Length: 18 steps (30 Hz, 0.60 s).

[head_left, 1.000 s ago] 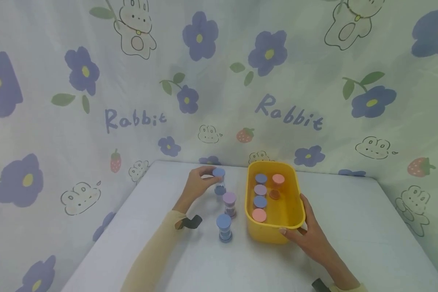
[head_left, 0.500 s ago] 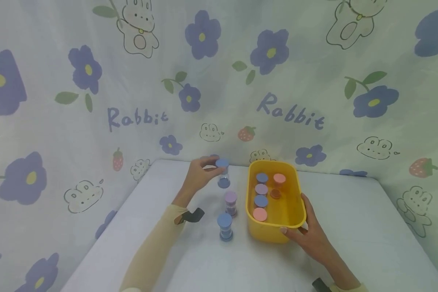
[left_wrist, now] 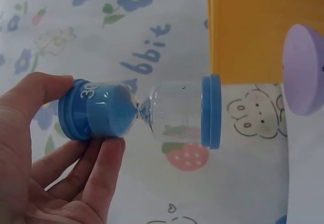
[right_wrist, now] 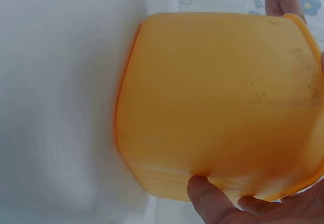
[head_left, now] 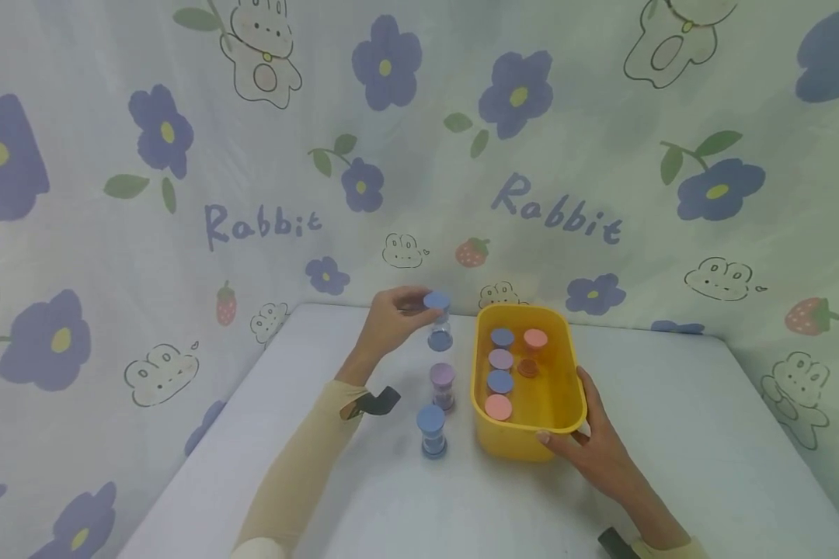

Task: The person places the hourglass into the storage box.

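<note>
My left hand [head_left: 391,320] pinches a blue hourglass [left_wrist: 114,110] by its top cap, raised above the table to the left of the yellow bin [head_left: 510,444]. Blue sand fills the bulb near the fingers. My right hand [head_left: 594,446] grips the bin at its near right corner, thumb on the rim and fingers along the outer wall. Inside the bin, several hourglasses stand in a row along the left wall, such as a purple one [head_left: 501,359]. A pink hourglass [head_left: 535,339] stands at the back right, with a reddish disc [head_left: 527,368] near it.
Two more hourglasses stand upright on the white table [head_left: 363,497] left of the bin: a purple hourglass [head_left: 443,386] and, nearer, a blue hourglass [head_left: 433,431]. A patterned curtain [head_left: 419,155] with flowers and rabbits hangs behind the table.
My left hand has lifted the blue hourglass up and moved it rightward, toward the bin. My right hand has kept its hold on the bin, which has stayed in place.
</note>
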Each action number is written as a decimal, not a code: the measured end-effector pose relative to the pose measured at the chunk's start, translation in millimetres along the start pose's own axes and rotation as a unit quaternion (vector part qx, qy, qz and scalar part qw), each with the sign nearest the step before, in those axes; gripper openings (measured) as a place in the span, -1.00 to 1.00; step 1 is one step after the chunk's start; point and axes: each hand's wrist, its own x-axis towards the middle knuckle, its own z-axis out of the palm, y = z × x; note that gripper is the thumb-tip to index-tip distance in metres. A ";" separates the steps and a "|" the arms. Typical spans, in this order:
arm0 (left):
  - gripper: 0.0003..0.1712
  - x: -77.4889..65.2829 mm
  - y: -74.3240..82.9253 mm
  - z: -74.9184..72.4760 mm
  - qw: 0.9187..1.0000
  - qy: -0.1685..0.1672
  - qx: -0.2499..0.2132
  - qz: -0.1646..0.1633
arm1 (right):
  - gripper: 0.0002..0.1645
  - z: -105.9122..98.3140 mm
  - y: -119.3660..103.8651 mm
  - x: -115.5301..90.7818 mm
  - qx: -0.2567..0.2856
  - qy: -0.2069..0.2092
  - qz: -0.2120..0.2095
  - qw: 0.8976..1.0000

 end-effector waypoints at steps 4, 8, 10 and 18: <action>-0.55 4.3 8.4 4.1 1.000 -0.008 -0.002 0.007 | 0.42 -1.2 -0.1 1.0 0.001 -0.001 0.000 1.000; -0.55 10.4 17.8 11.0 1.000 -0.020 -0.010 0.016 | 0.41 -4.0 2.2 3.8 0.001 -0.003 -0.006 1.000; -0.55 13.8 21.6 15.0 0.999 -0.026 -0.021 0.021 | 0.41 -5.4 3.5 5.4 0.000 -0.005 -0.010 1.000; -0.57 26.0 27.9 31.2 0.998 -0.035 -0.044 0.025 | 0.41 -10.0 7.7 12.0 0.004 -0.010 -0.018 1.000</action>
